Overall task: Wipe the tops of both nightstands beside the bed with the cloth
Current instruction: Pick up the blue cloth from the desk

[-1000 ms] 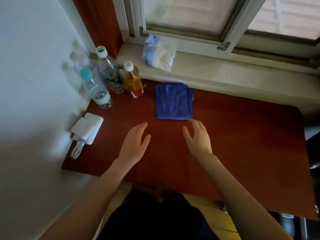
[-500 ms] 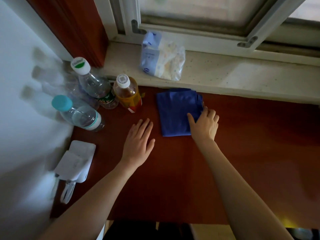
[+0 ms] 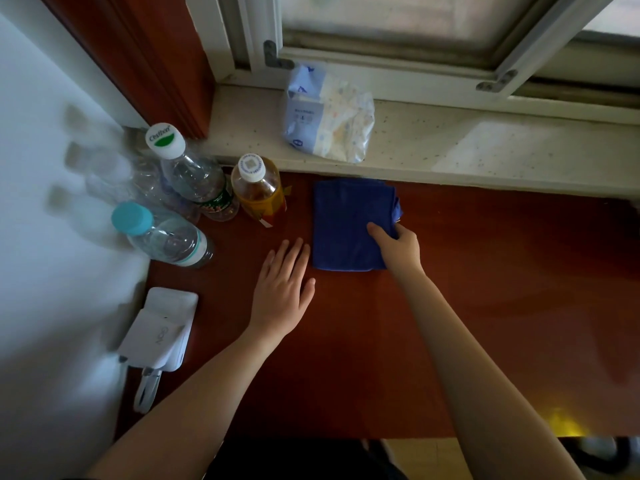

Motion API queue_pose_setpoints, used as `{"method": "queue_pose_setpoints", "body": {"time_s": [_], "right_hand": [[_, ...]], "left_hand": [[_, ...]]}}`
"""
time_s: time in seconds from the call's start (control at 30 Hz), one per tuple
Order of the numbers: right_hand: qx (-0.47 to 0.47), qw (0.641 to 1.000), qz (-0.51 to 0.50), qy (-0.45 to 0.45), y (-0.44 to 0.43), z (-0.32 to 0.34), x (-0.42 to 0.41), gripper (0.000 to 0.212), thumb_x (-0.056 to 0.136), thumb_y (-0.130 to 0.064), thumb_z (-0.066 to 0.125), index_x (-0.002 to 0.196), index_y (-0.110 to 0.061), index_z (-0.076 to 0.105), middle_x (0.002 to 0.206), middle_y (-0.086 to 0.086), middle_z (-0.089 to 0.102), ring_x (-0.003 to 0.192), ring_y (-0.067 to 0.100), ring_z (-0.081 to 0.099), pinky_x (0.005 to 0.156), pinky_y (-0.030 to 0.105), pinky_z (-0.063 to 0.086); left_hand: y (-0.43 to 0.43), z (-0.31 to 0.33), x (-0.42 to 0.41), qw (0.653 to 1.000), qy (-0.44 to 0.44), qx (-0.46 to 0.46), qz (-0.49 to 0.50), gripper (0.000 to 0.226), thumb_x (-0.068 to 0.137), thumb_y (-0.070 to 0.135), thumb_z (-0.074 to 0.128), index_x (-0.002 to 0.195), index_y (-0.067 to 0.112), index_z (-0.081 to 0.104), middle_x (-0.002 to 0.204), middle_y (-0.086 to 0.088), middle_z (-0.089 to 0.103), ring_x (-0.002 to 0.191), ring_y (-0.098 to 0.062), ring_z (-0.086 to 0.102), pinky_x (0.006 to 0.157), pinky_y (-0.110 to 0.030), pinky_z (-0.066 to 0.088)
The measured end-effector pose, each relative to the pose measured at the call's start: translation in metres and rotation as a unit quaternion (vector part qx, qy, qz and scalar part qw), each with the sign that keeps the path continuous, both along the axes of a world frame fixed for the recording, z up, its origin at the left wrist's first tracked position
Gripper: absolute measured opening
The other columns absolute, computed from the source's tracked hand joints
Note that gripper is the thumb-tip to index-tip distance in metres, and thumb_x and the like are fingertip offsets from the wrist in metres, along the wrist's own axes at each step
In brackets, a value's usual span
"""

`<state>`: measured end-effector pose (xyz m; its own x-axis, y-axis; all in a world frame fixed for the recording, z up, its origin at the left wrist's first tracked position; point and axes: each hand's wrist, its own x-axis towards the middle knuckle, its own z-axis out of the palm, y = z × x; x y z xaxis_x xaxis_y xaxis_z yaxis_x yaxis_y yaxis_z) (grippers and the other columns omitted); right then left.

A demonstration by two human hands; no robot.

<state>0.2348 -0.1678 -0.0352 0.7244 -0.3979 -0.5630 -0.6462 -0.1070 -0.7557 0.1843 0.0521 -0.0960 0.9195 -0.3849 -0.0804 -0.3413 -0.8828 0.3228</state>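
Observation:
A folded blue cloth (image 3: 346, 220) lies on the reddish-brown nightstand top (image 3: 485, 306), close to the windowsill. My right hand (image 3: 398, 247) grips the cloth's right edge, thumb on top and fingers tucked under the fold. My left hand (image 3: 284, 289) rests flat on the wood just left of the cloth, fingers spread, holding nothing.
Two clear water bottles (image 3: 194, 181) (image 3: 162, 237) and an amber drink bottle (image 3: 259, 188) stand at the back left by the wall. A white charger with cable (image 3: 156, 330) lies at the left edge. A plastic packet (image 3: 329, 116) sits on the windowsill (image 3: 485, 147).
My right hand has gone from reaching toward the cloth to closing on its right edge. My left hand slid forward beside the cloth. The view moved closer to the nightstand.

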Motion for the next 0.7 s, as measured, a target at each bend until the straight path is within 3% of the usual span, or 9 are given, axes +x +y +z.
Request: {"method": "queue_pose_setpoints", "body": {"time_s": [0.1,0.23,0.47,0.57,0.7], "right_hand": [[0.007,0.999,-0.009,-0.043,0.003,0.005,-0.011,0.029,0.090,-0.028,0.065,0.100,-0.001,0.063,0.091,0.010,0.069,0.075,0.025,0.065,0.065,0.038,0.054],[0.047,0.993,-0.085,-0.063,0.003,0.017,-0.032,0.014,0.088,-0.025,0.068,0.096,-0.014,0.064,0.092,0.000,0.071,0.078,0.016,0.069,0.056,0.020,0.054],[0.040,0.979,-0.174,-0.100,-0.022,0.065,-0.103,0.005,0.087,-0.025,0.069,0.086,-0.025,0.064,0.087,-0.008,0.072,0.076,0.009,0.070,0.053,0.016,0.052],[0.008,0.972,-0.202,-0.118,-0.037,0.089,-0.153,0.005,0.088,-0.025,0.068,0.087,-0.025,0.064,0.088,-0.006,0.071,0.071,0.007,0.069,0.050,0.015,0.051],[-0.030,0.954,-0.258,-0.148,-0.054,0.114,-0.242,0.004,0.088,-0.025,0.068,0.090,-0.022,0.066,0.084,-0.006,0.071,0.062,0.002,0.068,0.045,0.014,0.048]], "left_hand": [[0.000,-0.001,0.000,1.000,-0.004,0.009,-0.002,0.057,0.098,0.040,0.038,0.147,0.012,0.034,0.154,-0.009,0.035,0.146,-0.026,0.022,0.119,-0.043,0.017],[0.000,0.005,0.000,1.000,0.001,0.007,0.000,0.056,0.096,0.037,0.042,0.145,0.011,0.036,0.153,-0.010,0.036,0.145,-0.027,0.024,0.118,-0.045,0.020],[-0.004,0.035,-0.001,1.000,0.017,-0.016,0.011,0.042,0.094,0.022,0.051,0.133,0.006,0.053,0.138,-0.012,0.054,0.130,-0.030,0.045,0.106,-0.044,0.039],[-0.017,0.057,-0.014,0.997,0.036,-0.071,0.011,0.036,0.097,0.026,0.045,0.128,0.010,0.055,0.121,-0.008,0.062,0.112,-0.025,0.056,0.093,-0.037,0.046],[-0.041,0.094,-0.053,0.984,0.040,-0.158,-0.064,0.034,0.099,0.026,0.044,0.126,0.009,0.057,0.121,-0.006,0.061,0.114,-0.022,0.055,0.096,-0.036,0.044]]}}
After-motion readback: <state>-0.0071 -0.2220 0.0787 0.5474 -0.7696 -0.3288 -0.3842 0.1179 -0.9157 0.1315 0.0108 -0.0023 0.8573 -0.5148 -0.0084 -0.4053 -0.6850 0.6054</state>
